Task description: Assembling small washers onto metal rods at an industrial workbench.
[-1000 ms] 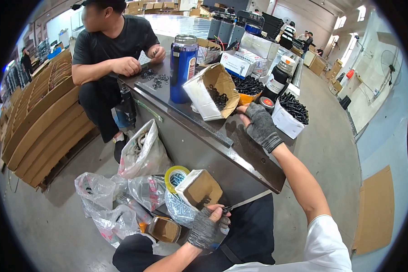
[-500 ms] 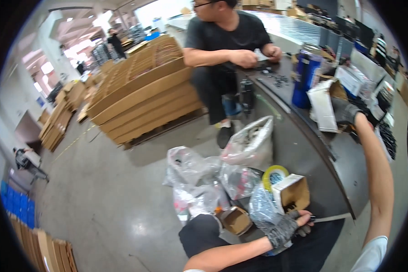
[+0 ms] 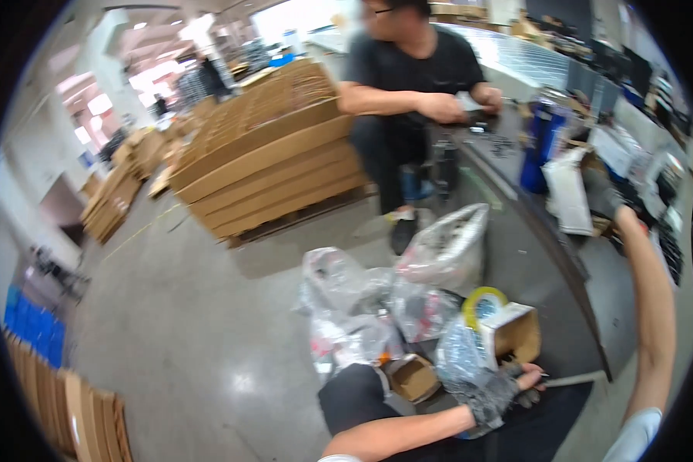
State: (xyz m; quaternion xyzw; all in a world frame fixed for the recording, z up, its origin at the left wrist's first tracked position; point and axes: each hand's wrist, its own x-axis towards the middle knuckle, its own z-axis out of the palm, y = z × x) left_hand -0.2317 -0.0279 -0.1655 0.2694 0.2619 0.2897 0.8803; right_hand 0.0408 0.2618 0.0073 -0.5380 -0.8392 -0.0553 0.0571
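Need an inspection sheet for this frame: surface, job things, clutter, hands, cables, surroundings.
Surface: dark worktable, partly covered.
Job's things: clear plastic bag and small open cardboard box by the lap.
Clutter: more plastic bags, yellow tape roll, blue bottle.
Hands: left hand, gloved, on the clear bag; right hand reaches to the table, grip unclear.
Cables: nothing seen.
Surroundings: stacked flat cardboard; seated co-worker at the table.
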